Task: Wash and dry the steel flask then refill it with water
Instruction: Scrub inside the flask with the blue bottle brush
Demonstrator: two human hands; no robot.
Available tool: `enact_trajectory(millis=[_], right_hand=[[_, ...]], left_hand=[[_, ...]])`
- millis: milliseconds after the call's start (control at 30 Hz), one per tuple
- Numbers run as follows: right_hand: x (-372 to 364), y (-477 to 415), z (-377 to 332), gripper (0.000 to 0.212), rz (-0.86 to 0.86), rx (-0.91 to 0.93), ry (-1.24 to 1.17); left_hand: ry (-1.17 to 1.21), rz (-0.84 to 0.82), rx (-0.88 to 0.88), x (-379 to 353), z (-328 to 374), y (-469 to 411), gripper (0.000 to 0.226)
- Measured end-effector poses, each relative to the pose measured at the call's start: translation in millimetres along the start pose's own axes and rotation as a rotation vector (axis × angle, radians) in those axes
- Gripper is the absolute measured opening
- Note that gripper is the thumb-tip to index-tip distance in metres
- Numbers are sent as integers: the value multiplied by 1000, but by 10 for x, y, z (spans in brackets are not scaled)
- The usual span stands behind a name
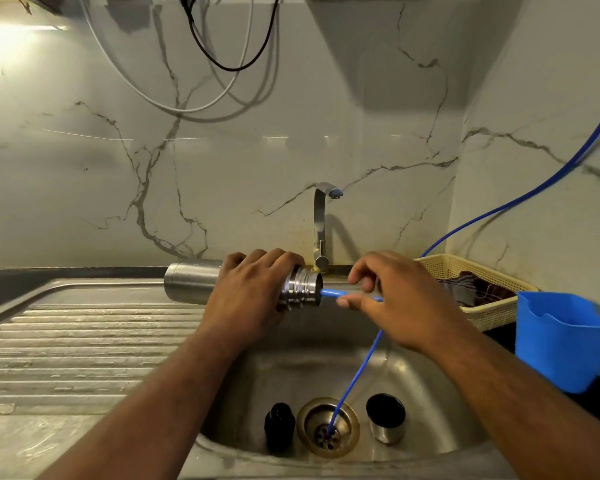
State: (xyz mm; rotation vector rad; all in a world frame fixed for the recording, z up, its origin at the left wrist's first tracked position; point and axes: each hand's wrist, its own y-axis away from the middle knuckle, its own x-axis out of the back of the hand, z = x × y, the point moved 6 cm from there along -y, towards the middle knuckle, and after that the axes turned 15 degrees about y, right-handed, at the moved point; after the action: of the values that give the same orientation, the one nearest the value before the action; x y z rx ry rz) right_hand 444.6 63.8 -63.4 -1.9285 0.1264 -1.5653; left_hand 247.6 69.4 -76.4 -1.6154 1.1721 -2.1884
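Steel flask point(191, 284): horizontal above sink point(413, 382), mouth rightward.
Left hand point(253, 292): fingers curled round flask body.
Right hand point(402, 303): fingers pinching blue tube point(329, 292), tip at flask mouth.
In basin by drain: black stopper point(279, 427), steel cup point(387, 420).

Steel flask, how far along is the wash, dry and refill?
Done: flask is open; its black stopper and steel cup stand in the sink. In hand: left hand grips the flask sideways, right hand pinches a blue tube at its mouth. Likely left: drying, refilling, closing.
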Motion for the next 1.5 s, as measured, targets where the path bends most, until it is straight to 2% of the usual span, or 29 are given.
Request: enact_trajectory(millis=[67,133,333,500,600,667,733,767,800,833,867,933,1000,1067,1167,1200,1233,1300,1367,1433,1500], right_hand=[[145,-26,6,21,194,122,113],[188,-19,-32,20,318,199,196],[76,-15,-17,29,265,189,109],[165,-36,94,9,262,252,86],[48,-35,97,13,62,144,-5],[-84,-54,268,13,-167,-56,-328],[-281,15,374,22,-473,-294,-794],[-337,65,381,24,-563,-377,-941],[-368,81,377,22,-582,-388,-983],[-370,61,353,18,-519,-316,-915],[-326,15,319,13,-362,-203,-731],[-115,-27,195,11,66,69,-276],[-45,-24,84,7,257,225,-112],[-141,-56,195,16,149,71,-151],[-469,49,269,31,-379,-342,-778],[-507,70,238,30,-428,-353,-845],[-503,47,215,25,-380,-289,-774],[-332,-15,144,11,-67,-41,-366],[-181,-15,32,17,165,184,-80],[-86,-4,-14,13,294,298,21],[-18,15,9,11,346,286,34]], left_hand=[[39,18,34,41,-70,2,67],[48,21,43,49,-83,10,66],[35,50,34,37,-66,28,65],[89,56,96,76,-217,36,66],[81,49,50,56,-179,42,64],[70,25,19,36,-151,43,64],[37,-1,-10,3,-123,38,67],[18,-13,-20,-14,-113,34,68],[8,-25,-20,-28,-118,32,68],[7,-34,-7,-35,-138,31,68],[16,-42,18,-38,-174,31,67],[54,-49,76,-39,-263,39,66],[75,-50,87,-38,-285,40,65],[71,-42,76,-53,-254,48,67],[51,-10,64,-68,-236,51,70],[44,-3,67,-70,-247,54,69],[40,-2,77,-71,-265,56,69],[55,-6,117,-66,-303,53,69],[90,-17,146,-66,-316,45,69],[106,-25,143,-69,-281,40,69],[100,-19,116,-79,-234,42,67]])
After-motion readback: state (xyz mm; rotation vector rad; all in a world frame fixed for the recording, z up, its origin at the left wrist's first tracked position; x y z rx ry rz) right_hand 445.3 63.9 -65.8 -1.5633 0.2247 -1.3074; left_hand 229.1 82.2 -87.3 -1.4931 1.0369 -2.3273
